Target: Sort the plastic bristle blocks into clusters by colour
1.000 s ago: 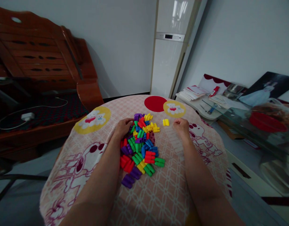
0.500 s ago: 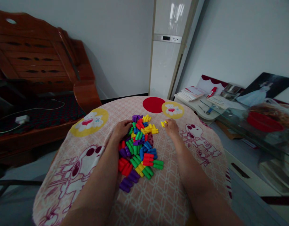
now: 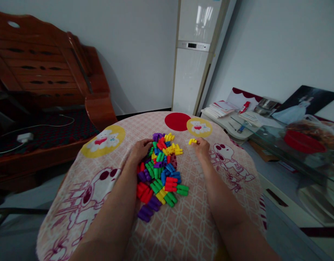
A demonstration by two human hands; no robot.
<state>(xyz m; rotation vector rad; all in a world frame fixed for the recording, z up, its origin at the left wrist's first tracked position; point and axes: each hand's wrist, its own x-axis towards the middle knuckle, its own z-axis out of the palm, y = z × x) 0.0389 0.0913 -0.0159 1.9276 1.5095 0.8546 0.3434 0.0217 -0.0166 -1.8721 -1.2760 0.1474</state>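
- Head view: a yellow block (image 3: 192,141) sits right of the block pile (image 3: 158,170), level with the pile's far end and apart from it.
- Right hand (image 3: 203,146), on the pile's right, pinches the block's right end in its fingertips; the rest projects leftward, toward the pile.
- Whether the block clears the tablecloth (image 3: 183,224) cannot be told.
- Left hand (image 3: 141,148) rests at the pile's left edge, fingers curled; whether it grasps a piece there cannot be told.
- Handling, judged: moulded plastic, probably light, stiff, hard to break; smooth rounded ribs may slip under a loose pinch.
- Hold, judged: best taken across the sides, thumb opposite forefinger, leaving the pile-facing end free.
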